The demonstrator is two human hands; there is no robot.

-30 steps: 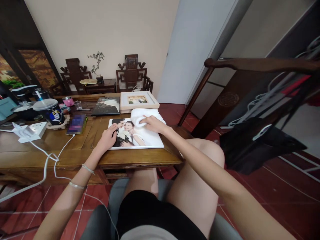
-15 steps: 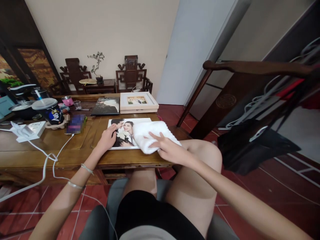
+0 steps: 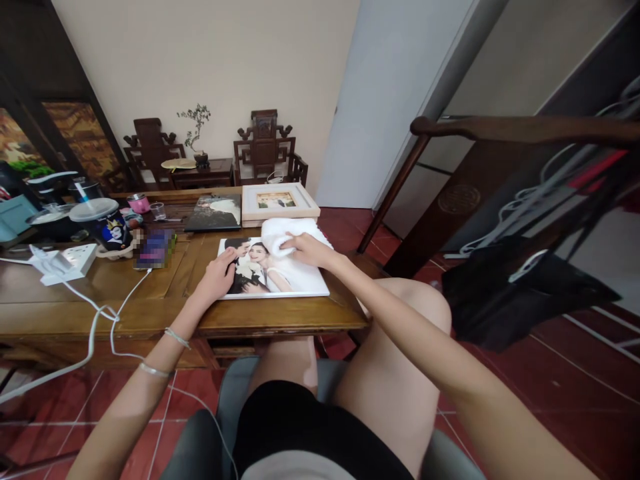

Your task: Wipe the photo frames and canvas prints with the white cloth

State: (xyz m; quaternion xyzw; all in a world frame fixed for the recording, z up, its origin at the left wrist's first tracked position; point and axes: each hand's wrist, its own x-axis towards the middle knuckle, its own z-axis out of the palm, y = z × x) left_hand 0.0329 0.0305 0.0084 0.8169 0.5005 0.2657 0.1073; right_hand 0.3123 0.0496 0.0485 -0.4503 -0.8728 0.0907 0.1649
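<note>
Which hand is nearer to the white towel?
Right. The right hand presses on the white towel; the left hand rests flat on the photo print, apart from it.

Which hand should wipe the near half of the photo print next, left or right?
Right. The right hand already presses the white towel onto the photo print; the left hand rests on its left edge, steadying it.

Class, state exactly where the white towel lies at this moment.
In the head view the white towel lies under the right hand, on the far right part of the photo print, just in front of the framed picture.
</note>
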